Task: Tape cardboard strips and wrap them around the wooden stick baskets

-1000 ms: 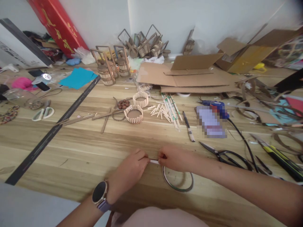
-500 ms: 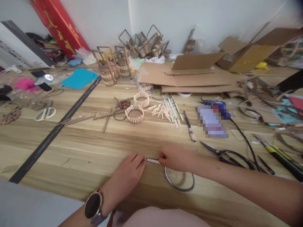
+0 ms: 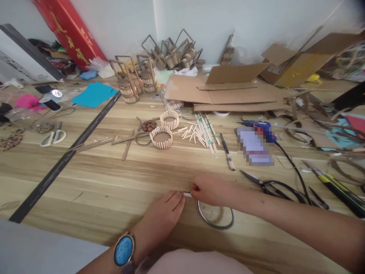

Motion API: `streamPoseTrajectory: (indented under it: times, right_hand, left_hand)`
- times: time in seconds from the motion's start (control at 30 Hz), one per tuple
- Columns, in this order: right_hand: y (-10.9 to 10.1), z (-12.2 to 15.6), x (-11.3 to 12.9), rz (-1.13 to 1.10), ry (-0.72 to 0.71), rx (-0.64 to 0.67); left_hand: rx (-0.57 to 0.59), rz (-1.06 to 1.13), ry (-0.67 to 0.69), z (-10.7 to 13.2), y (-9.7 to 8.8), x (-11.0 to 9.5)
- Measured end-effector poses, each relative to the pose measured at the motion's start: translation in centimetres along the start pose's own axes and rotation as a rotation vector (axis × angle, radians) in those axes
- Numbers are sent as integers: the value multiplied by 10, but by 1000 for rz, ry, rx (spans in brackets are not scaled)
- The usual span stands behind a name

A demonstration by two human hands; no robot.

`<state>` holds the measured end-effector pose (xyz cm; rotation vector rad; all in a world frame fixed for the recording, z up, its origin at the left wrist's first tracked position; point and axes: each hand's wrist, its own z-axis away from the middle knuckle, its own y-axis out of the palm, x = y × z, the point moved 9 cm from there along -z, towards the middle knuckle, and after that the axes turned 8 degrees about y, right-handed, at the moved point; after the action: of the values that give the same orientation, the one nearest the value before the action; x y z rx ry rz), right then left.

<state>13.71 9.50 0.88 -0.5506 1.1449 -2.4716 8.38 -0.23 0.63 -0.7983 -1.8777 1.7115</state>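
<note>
My right hand [image 3: 209,189] is closed in a pinch on a narrow dark strip [image 3: 186,194] with a whitish face. Beneath that wrist, the strip's other part curls into a loop [image 3: 216,227] on the wooden table. My left hand [image 3: 167,209] has its fingers together, knuckles up and fingertips over the strip's left end; its thumb is hidden. Only a short piece of the strip shows between both hands. Black-handled scissors [image 3: 273,188] lie just right of my right hand, and a pen [image 3: 227,152] lies beyond it.
Two round stick-walled baskets [image 3: 161,139], brown beads [image 3: 149,126] and loose sticks [image 3: 194,133] lie ahead. A blue glue gun [image 3: 264,129] and a yellow-black cutter [image 3: 336,186] are at right. A long black strip [image 3: 65,158] and white-handled scissors [image 3: 53,137] lie left. Cardboard [image 3: 196,91] is behind.
My left hand has slid right along the strip, closer to my right hand, covering more of it. The watch screen has lit up. My right hand has hardly moved.
</note>
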Motion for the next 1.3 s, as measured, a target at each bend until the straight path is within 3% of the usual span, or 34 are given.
streamPoseTrajectory:
  times: [0.47,0.67,0.97,1.3]
  right_hand:
    - [0,7,2,142,105,56]
    - [0,8,3,142,106,67]
    - [-4,5,-2,-17,47,3]
    - [-4,6,-34,-246,64,51]
  left_hand:
    - [-52,-104,-36,0,-3,-5]
    - [-1,-140,-48,-3,4,-7]
    - [47,-162,-86,-6,6,-9]
    - [54,-192,-42,-17,-2,-13]
